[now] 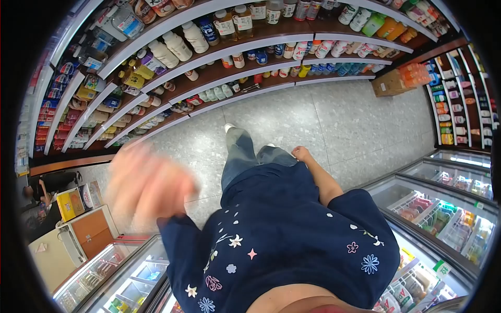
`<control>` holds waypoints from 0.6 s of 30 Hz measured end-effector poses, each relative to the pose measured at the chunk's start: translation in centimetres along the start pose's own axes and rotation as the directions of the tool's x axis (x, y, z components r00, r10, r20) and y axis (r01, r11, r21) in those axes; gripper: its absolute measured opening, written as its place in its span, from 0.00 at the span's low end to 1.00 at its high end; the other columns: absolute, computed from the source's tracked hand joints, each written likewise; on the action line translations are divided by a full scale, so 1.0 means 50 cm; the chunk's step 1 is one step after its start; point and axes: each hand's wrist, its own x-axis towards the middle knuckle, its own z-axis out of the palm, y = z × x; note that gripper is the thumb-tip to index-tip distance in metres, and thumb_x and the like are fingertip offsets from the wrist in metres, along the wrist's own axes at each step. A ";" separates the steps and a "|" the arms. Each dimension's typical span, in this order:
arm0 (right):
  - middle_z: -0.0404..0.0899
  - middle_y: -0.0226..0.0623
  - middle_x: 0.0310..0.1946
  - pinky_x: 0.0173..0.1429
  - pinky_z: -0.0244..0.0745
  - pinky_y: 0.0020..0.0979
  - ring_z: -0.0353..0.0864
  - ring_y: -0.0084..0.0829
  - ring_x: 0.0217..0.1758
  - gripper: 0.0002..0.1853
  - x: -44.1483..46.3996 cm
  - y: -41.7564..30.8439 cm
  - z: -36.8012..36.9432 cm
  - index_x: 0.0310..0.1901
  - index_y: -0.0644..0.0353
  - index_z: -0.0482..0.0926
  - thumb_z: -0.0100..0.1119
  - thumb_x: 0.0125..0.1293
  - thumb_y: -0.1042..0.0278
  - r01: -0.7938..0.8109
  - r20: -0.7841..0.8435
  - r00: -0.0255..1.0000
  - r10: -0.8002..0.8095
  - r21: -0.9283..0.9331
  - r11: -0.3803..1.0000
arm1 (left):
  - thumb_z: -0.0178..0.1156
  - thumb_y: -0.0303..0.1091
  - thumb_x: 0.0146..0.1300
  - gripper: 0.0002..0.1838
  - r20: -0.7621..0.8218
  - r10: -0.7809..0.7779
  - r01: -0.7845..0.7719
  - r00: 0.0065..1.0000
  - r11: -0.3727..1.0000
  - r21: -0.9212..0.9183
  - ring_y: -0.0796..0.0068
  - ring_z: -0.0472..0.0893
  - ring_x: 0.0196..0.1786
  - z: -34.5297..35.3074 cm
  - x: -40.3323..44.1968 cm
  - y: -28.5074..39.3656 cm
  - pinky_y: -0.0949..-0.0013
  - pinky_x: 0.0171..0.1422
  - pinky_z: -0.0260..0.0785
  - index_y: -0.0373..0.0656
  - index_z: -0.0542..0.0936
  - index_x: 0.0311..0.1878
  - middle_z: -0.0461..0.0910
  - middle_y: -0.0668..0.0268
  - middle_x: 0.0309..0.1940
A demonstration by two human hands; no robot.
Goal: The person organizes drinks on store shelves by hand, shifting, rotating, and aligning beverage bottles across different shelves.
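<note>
Close to the camera on the left, my left hand [148, 182] is raised and smeared by motion, so its fingers cannot be made out. It hides part of the floor and the lower shelf end behind it. My right hand [300, 153] hangs low beside my right thigh, small in view, with its fingers curled; whether anything is in them is too small to tell. The jeans [237, 151] and dark blue flowered shirt [266, 219] fill the middle.
Curved shelves of bottles [177, 46] run across the front. A cardboard box [387, 83] with orange packs stands on the floor at the far right. Glass-topped freezers [425, 208] line the right and lower left. Another person [49, 188] is at the left edge near a counter [78, 235].
</note>
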 end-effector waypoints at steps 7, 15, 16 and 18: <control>0.85 0.48 0.33 0.49 0.78 0.36 0.86 0.40 0.40 0.18 -0.039 0.022 -0.041 0.34 0.61 0.86 0.63 0.50 0.54 -0.091 0.015 0.996 0.093 -0.088 0.992 | 0.60 0.53 0.60 0.27 0.871 -0.281 0.720 -0.404 0.490 0.491 0.46 0.80 0.52 0.077 -0.857 0.018 0.53 0.58 0.72 0.35 0.81 0.48 0.82 0.46 0.46; 0.86 0.44 0.30 0.45 0.79 0.34 0.85 0.35 0.36 0.13 -0.019 0.015 -0.047 0.33 0.62 0.85 0.65 0.51 0.60 -0.104 0.025 0.994 0.105 -0.031 0.994 | 0.54 0.71 0.57 0.51 0.550 -0.195 0.529 -0.812 0.152 0.835 0.42 0.73 0.64 0.028 -0.926 0.206 0.58 0.67 0.65 0.21 0.73 0.57 0.73 0.35 0.58; 0.85 0.43 0.30 0.43 0.79 0.34 0.85 0.34 0.35 0.13 -0.011 0.012 -0.045 0.33 0.62 0.85 0.65 0.51 0.60 -0.086 0.029 0.996 0.086 -0.029 0.996 | 0.57 0.68 0.55 0.47 0.557 -0.225 0.532 -0.799 0.166 0.830 0.45 0.75 0.60 0.027 -0.932 0.204 0.58 0.64 0.67 0.22 0.75 0.54 0.75 0.37 0.54; 0.85 0.41 0.28 0.39 0.79 0.34 0.85 0.31 0.33 0.13 0.006 0.006 -0.039 0.34 0.62 0.84 0.66 0.53 0.61 -0.051 0.032 0.998 0.051 -0.019 0.999 | 0.64 0.62 0.53 0.40 0.572 -0.284 0.536 -0.769 0.201 0.820 0.49 0.81 0.52 0.021 -0.953 0.195 0.59 0.56 0.73 0.24 0.80 0.47 0.81 0.40 0.46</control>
